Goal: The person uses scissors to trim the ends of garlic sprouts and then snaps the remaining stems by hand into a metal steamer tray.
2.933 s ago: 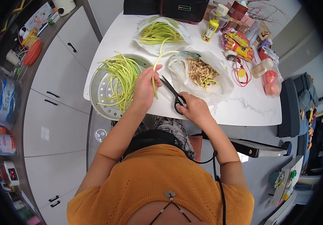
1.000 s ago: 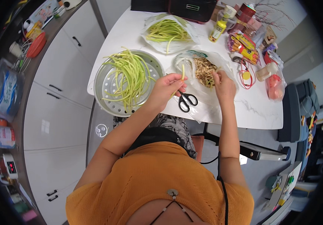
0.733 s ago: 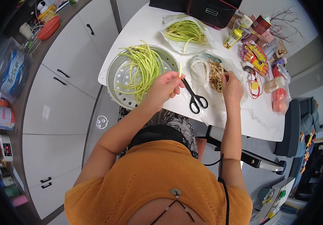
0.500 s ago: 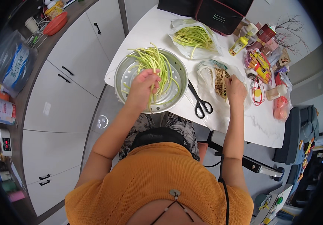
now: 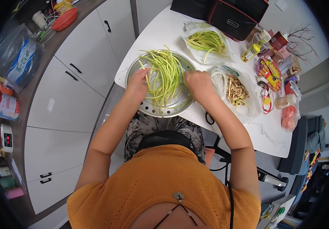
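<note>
A loose heap of long, thin green stalks (image 5: 163,78) lies in a round metal colander (image 5: 171,111) with holes around its base. My left hand (image 5: 136,84) is at the colander's left side, fingers curled, fingertips against the edge of the heap. Across from it, my right hand (image 5: 199,84) is closed over the right rim beside the stalks. What either hand grips is hidden. Right of that hand, a clear plastic bag (image 5: 250,110) holds brownish trimmings (image 5: 236,91). Black scissors (image 5: 209,118) show only a handle loop below my right forearm.
More green stalks (image 5: 207,41) lie in a white bag at the back of the white table (image 5: 269,133). A yellow bottle (image 5: 251,51), snack packs (image 5: 269,72) and a bag with reddish round items (image 5: 289,118) line the right side. White cabinets (image 5: 63,110) run along the left.
My right hand has left the bag of trimmings and come over to the colander's right rim. My left hand has moved left, off the middle of the stalks, which now lie more spread out.
</note>
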The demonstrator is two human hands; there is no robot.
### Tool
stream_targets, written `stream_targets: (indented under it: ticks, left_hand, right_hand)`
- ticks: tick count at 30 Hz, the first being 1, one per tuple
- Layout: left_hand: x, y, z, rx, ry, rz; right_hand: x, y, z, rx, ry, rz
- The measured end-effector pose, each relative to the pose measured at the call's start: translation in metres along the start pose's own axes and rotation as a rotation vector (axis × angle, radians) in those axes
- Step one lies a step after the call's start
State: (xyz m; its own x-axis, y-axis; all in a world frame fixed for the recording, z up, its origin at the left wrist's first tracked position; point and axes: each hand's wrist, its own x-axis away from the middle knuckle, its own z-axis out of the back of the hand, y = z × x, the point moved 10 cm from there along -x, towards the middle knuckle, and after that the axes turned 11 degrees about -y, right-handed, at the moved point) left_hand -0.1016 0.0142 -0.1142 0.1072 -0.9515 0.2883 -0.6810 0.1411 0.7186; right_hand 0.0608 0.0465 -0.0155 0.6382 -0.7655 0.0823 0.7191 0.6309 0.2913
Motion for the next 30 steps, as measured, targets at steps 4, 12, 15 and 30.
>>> stream_targets:
  ticks: [4, 12, 15, 30]
  left_hand:
    - [-0.003, -0.003, 0.004, 0.016, 0.046, 0.035]
    - [-0.005, -0.003, -0.001, 0.044, 0.047, 0.042]
    - [-0.012, -0.007, 0.001, 0.034, 0.004, 0.055]
    - [-0.012, -0.021, -0.022, 0.079, -0.032, 0.127]
  right_hand:
    - [-0.017, -0.023, -0.030, 0.068, -0.173, 0.055]
    - [-0.025, -0.001, -0.019, -0.262, 0.003, -0.104]
    - [-0.027, 0.008, 0.002, -0.384, 0.155, -0.127]
    - [-0.047, 0.011, -0.050, -0.903, -0.061, -0.202]
